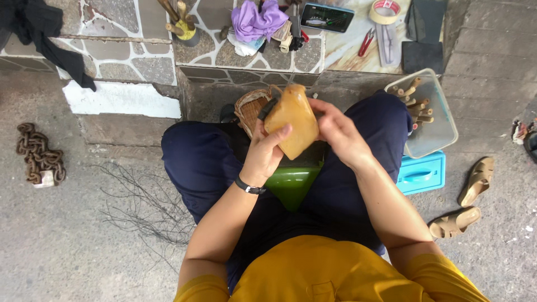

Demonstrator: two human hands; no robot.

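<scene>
A tan, pouch-shaped piece [292, 120] sits raised above my lap, gripped between both my hands as I sit on a green stool [292, 184] on a concrete floor. My left hand [264, 151] wraps it from below, thumb pressed across its face; my right hand [335, 131] closes on its right edge, fingers curled over the top. A woven basket [250, 106] lies just beyond, at the foot of a stone-patterned ledge [140, 61] carrying a purple cloth [254, 19], a tape roll [384, 11] and red pliers [366, 42]. At my right knee stands a clear tub [442, 131] of wooden pegs above a blue lid [422, 173]; tan sandals [467, 201] lie further right, a rusty chain [39, 156] far left
</scene>
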